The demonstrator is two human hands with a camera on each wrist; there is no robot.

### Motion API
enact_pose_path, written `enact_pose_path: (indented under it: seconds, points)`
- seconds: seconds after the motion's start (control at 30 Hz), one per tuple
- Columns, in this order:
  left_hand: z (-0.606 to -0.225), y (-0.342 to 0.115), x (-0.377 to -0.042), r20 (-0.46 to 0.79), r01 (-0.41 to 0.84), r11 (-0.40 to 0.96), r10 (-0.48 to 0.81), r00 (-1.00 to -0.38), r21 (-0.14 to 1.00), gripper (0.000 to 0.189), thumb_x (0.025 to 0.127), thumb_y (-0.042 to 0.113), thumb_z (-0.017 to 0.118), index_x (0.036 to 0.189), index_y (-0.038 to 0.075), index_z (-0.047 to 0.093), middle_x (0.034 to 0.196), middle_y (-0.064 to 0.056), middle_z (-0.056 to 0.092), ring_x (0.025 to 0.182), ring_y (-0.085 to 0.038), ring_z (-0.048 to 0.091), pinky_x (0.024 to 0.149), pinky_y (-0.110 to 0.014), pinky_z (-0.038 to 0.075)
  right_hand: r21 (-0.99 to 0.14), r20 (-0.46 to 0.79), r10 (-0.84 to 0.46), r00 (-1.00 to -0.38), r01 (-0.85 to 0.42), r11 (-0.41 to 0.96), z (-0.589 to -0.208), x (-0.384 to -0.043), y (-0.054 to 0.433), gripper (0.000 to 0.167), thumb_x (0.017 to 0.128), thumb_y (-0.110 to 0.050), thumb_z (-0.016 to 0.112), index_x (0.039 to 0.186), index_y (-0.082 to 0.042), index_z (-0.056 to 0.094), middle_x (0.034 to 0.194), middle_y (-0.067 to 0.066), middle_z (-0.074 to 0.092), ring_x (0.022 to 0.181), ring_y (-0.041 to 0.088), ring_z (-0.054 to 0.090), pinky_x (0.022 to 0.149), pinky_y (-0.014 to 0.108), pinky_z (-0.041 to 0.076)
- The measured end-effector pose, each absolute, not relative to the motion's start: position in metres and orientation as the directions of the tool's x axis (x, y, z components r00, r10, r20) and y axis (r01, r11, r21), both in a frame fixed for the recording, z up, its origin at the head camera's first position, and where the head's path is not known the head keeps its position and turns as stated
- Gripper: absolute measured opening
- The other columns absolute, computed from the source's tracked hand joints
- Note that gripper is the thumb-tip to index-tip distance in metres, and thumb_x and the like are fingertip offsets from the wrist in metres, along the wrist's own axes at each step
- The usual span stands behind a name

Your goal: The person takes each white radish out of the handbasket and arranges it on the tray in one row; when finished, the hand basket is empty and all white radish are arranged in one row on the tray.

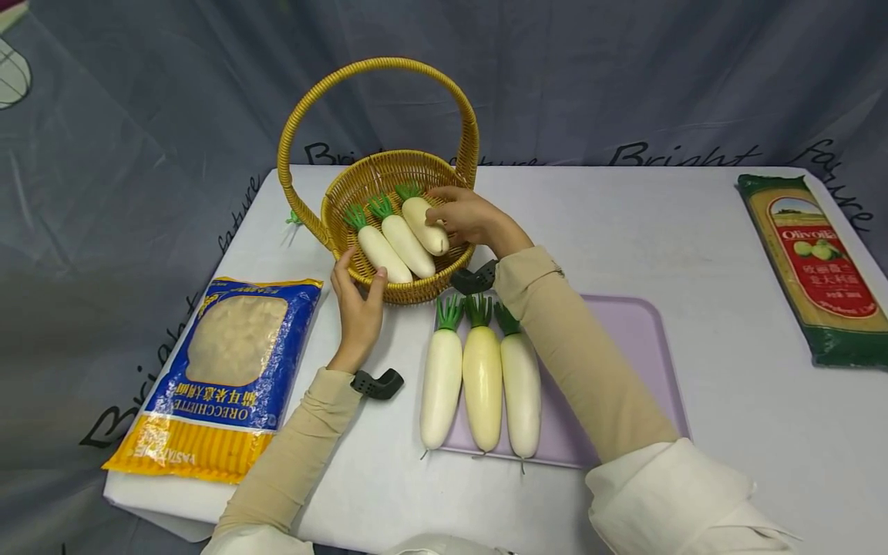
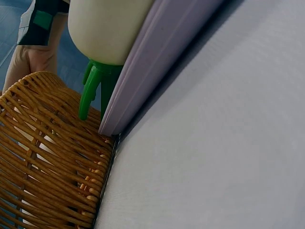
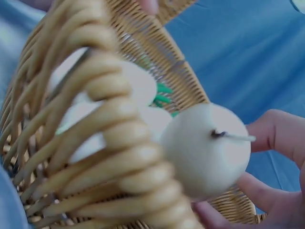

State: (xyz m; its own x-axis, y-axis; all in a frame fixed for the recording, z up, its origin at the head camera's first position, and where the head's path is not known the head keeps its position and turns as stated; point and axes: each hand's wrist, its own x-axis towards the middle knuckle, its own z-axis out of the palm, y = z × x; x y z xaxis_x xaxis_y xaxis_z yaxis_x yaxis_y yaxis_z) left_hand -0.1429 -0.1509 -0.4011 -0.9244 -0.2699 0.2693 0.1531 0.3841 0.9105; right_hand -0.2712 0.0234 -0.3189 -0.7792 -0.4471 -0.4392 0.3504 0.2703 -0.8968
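A wicker basket (image 1: pixel 398 293) with a tall arched handle holds three white radishes with green tops, the left radish (image 1: pixel 384 256), the middle radish (image 1: pixel 408 245) and the right radish (image 1: pixel 425 223). My right hand (image 1: pixel 472 220) reaches over the basket's right side, its curled fingers on the right radish. In the right wrist view, thumb and fingers lie against the rounded tail end of a radish (image 3: pixel 205 152). With thumb and fingers spread, my left hand (image 1: pixel 358 316) touches the basket's front left rim. The left wrist view shows the woven wall (image 2: pixel 52 157), not the left hand.
Three longer radishes (image 1: pixel 482 385) lie side by side on a lilac tray (image 1: pixel 631 331) in front of the basket. A blue and yellow pasta bag (image 1: pixel 229 362) lies at left, a green and yellow packet (image 1: pixel 815 270) at far right. A small green tip (image 1: pixel 294 219) shows left of the basket.
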Motion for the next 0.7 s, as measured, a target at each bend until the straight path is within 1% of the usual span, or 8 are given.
enact_pose_path:
  seconds: [0.03,0.1,0.27,0.37,0.4,0.5,0.63,0.7]
  points:
    - [-0.401,-0.151,-0.143,0.265,0.149,0.384,-0.269,-0.926,0.911,0.058,0.091,0.034,0.050,0.139,0.012,0.024,0.141,-0.012,0.019,0.134,-0.026,0.019,0.108,-0.044,0.018,-0.899,-0.438,-0.466,-0.769,0.362,0.246,-0.319,-0.272,0.025,0.065,0.087,-0.010,0.052,0.144,-0.022,0.023,0.144,0.010,0.028,0.112,0.029,0.050,0.082,0.041,0.049]
    - [-0.400,-0.151,-0.143,0.255,0.141,0.383,-0.266,-0.930,0.913,0.058,0.091,0.033,0.050,0.139,0.013,0.024,0.141,-0.012,0.019,0.134,-0.027,0.020,0.108,-0.044,0.019,-0.903,-0.429,-0.507,-0.748,0.376,0.209,-0.320,-0.274,0.027,0.063,0.088,-0.010,0.051,0.144,-0.024,0.023,0.145,0.010,0.028,0.114,0.031,0.050,0.085,0.043,0.048]
    - [-0.392,-0.149,-0.140,0.228,0.120,0.368,-0.266,-0.937,0.922,0.056,0.092,0.025,0.050,0.139,0.012,0.023,0.142,-0.015,0.017,0.135,-0.029,0.017,0.109,-0.045,0.017,-0.911,-0.382,-0.604,-0.700,0.395,0.117,-0.323,-0.279,0.033,0.061,0.090,-0.009,0.045,0.144,-0.023,0.022,0.141,0.013,0.030,0.102,0.025,0.050,0.083,0.041,0.047]
    - [-0.383,-0.145,-0.136,0.217,0.110,0.364,-0.267,-0.939,0.925,0.055,0.092,0.020,0.049,0.139,0.009,0.023,0.143,-0.017,0.016,0.136,-0.029,0.015,0.110,-0.045,0.015,-0.909,-0.346,-0.647,-0.679,0.415,0.049,-0.324,-0.280,0.036,0.059,0.091,-0.007,0.042,0.145,-0.022,0.020,0.134,0.015,0.035,0.098,0.021,0.048,0.079,0.037,0.046]
    - [-0.381,-0.144,-0.135,0.214,0.108,0.364,-0.267,-0.940,0.925,0.055,0.092,0.018,0.049,0.139,0.008,0.023,0.143,-0.018,0.016,0.136,-0.029,0.015,0.110,-0.046,0.014,-0.907,-0.336,-0.657,-0.675,0.420,0.032,-0.325,-0.280,0.038,0.058,0.092,-0.007,0.041,0.145,-0.022,0.021,0.133,0.015,0.036,0.100,0.020,0.049,0.077,0.036,0.046]
    - [-0.383,-0.145,-0.136,0.216,0.108,0.368,-0.265,-0.940,0.923,0.055,0.092,0.021,0.049,0.139,0.009,0.022,0.143,-0.016,0.016,0.137,-0.028,0.015,0.110,-0.045,0.015,-0.901,-0.300,-0.683,-0.666,0.432,-0.026,-0.326,-0.279,0.042,0.056,0.093,-0.007,0.038,0.144,-0.021,0.023,0.132,0.014,0.037,0.100,0.019,0.048,0.072,0.034,0.046]
    - [-0.396,-0.150,-0.142,0.233,0.122,0.376,-0.266,-0.935,0.919,0.056,0.092,0.028,0.050,0.139,0.014,0.024,0.143,-0.012,0.016,0.136,-0.026,0.017,0.109,-0.044,0.017,-0.862,-0.266,-0.711,-0.651,0.491,-0.127,-0.327,-0.276,0.049,0.053,0.095,-0.006,0.035,0.145,-0.018,0.023,0.141,0.012,0.031,0.100,0.018,0.049,0.073,0.033,0.047]
    - [-0.399,-0.151,-0.143,0.245,0.132,0.380,-0.268,-0.932,0.916,0.056,0.091,0.031,0.050,0.138,0.013,0.024,0.143,-0.012,0.017,0.135,-0.026,0.018,0.109,-0.044,0.018,-0.833,-0.248,-0.725,-0.642,0.524,-0.178,-0.327,-0.274,0.052,0.052,0.096,-0.005,0.034,0.145,-0.016,0.021,0.146,0.010,0.026,0.101,0.017,0.050,0.075,0.032,0.047]
